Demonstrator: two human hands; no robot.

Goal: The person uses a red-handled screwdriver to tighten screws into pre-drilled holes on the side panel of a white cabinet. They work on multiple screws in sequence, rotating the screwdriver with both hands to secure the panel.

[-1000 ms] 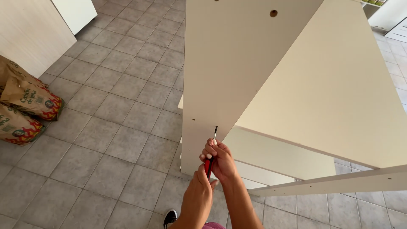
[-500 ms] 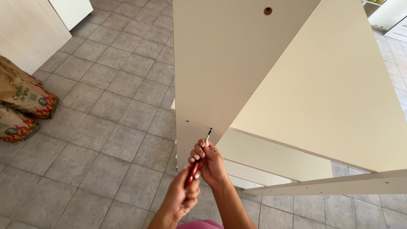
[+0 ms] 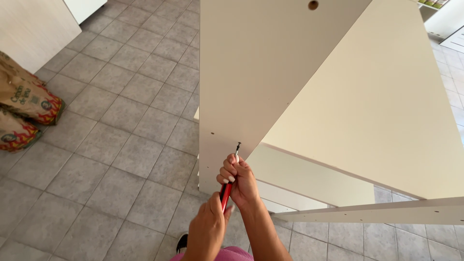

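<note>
Both hands hide most of the screwdriver (image 3: 225, 193); only a strip of red handle and the thin shaft show. Its long axis runs from 7 o'clock up to 1 o'clock, tip on a screw (image 3: 238, 144) at the white panel (image 3: 256, 77). The right hand (image 3: 238, 180) grips the shaft end; the left hand (image 3: 209, 223) clasps the handle below, wrist cut off by the bottom edge.

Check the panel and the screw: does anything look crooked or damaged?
Nothing stands out. The white panel looks unmarked, the screw sits in line with the red screwdriver, and both hands grip the tool.
</note>
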